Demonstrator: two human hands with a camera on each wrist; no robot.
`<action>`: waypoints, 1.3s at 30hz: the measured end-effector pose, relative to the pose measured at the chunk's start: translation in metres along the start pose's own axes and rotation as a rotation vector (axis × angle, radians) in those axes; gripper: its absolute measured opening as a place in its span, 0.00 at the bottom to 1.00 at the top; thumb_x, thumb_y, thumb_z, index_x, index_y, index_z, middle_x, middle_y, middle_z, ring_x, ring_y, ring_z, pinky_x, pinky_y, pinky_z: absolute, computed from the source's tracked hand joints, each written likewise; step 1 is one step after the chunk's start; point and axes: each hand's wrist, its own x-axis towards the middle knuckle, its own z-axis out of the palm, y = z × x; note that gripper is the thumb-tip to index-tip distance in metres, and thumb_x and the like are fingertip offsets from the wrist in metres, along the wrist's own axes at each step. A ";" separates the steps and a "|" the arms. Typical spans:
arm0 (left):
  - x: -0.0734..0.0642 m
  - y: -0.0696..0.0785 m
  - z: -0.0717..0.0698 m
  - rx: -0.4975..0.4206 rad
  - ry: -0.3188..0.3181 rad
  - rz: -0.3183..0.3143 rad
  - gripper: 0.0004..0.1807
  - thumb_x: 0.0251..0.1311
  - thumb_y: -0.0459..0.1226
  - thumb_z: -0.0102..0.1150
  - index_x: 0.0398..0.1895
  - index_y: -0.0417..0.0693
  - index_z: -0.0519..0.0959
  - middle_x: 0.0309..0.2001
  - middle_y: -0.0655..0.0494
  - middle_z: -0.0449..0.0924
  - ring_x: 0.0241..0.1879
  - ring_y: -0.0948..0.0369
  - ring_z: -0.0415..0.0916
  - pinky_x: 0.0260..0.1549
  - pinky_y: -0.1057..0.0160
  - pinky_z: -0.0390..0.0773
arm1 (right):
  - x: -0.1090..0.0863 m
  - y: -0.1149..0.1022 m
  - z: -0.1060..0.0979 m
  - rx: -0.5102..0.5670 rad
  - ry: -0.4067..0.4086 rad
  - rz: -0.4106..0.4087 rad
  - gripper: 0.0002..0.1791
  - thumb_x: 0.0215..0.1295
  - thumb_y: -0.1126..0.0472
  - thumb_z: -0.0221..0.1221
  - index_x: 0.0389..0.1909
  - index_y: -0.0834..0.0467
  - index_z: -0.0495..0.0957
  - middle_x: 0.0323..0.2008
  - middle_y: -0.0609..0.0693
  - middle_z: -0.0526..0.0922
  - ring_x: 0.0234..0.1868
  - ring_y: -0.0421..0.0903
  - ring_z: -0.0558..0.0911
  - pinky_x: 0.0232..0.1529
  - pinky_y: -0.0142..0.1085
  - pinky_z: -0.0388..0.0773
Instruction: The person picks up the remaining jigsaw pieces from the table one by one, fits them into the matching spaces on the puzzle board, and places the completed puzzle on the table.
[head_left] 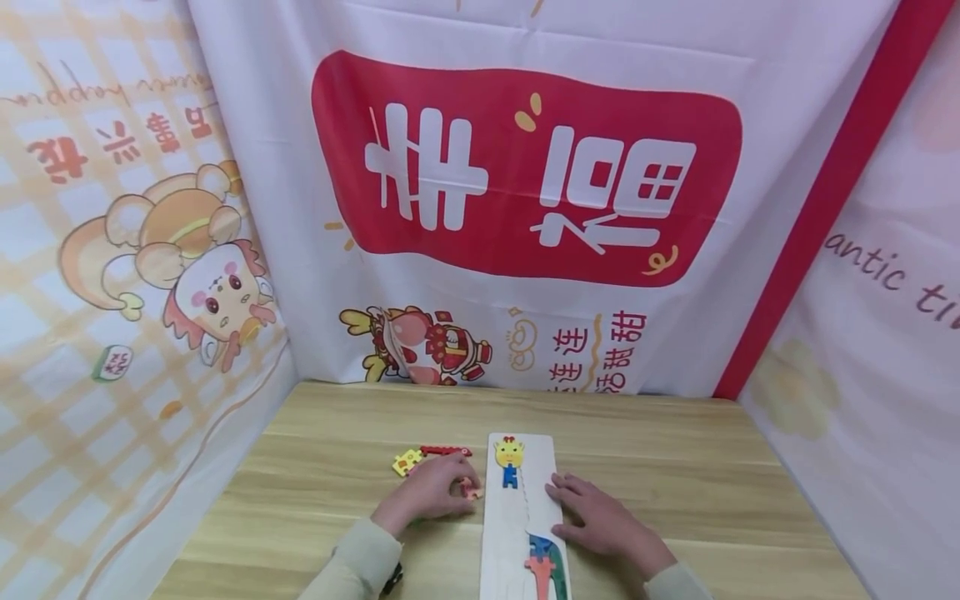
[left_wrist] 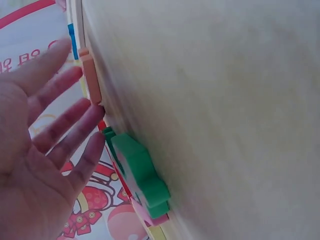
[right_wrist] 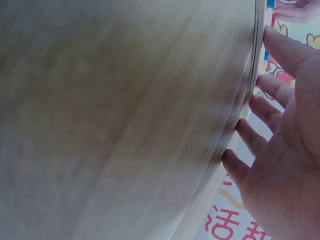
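A long, pale puzzle board [head_left: 504, 529] lies on the table, holding a yellow giraffe-head piece [head_left: 509, 452] and a blue piece [head_left: 510, 477] near its far end. Blue, orange and green pieces [head_left: 542, 558] sit at its near end. Left of the board, my left hand [head_left: 435, 490] has its fingertips on the tabletop beside an orange puzzle piece [left_wrist: 91, 77], fingers loosely bent. A green piece [left_wrist: 140, 167] lies just past its little finger in the left wrist view. My right hand [head_left: 600, 515] rests its spread fingertips along the board's right edge.
A yellow puzzle piece [head_left: 407, 462] and a long red piece [head_left: 444, 451] lie behind my left hand. The wooden table [head_left: 360, 417] ends against a printed white cloth [head_left: 525, 333] at the back, with cloth hanging on both sides.
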 end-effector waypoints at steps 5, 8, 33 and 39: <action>0.002 0.003 0.003 0.015 0.040 -0.012 0.13 0.56 0.45 0.76 0.44 0.67 0.86 0.53 0.66 0.83 0.54 0.60 0.80 0.58 0.46 0.79 | 0.001 0.004 0.002 -0.010 0.004 0.006 0.39 0.69 0.33 0.59 0.76 0.46 0.67 0.79 0.49 0.65 0.79 0.60 0.62 0.74 0.63 0.64; 0.001 0.003 0.005 0.021 0.062 -0.022 0.17 0.56 0.40 0.76 0.49 0.63 0.86 0.57 0.61 0.83 0.60 0.55 0.79 0.62 0.42 0.77 | 0.002 0.005 0.002 -0.011 0.007 -0.005 0.39 0.70 0.33 0.59 0.76 0.46 0.67 0.79 0.50 0.65 0.79 0.60 0.62 0.74 0.64 0.64; 0.002 0.001 0.006 0.148 0.107 -0.039 0.19 0.58 0.47 0.76 0.50 0.53 0.86 0.48 0.59 0.85 0.52 0.57 0.78 0.57 0.50 0.81 | 0.001 0.004 0.001 0.012 -0.001 0.001 0.38 0.70 0.34 0.59 0.76 0.46 0.68 0.79 0.49 0.65 0.80 0.61 0.61 0.74 0.65 0.63; 0.002 0.000 0.006 0.161 0.123 -0.025 0.18 0.57 0.48 0.76 0.49 0.53 0.86 0.47 0.59 0.85 0.51 0.58 0.78 0.57 0.51 0.81 | 0.002 0.004 0.001 0.003 -0.004 0.000 0.39 0.70 0.33 0.58 0.76 0.46 0.67 0.79 0.49 0.64 0.80 0.60 0.61 0.74 0.64 0.63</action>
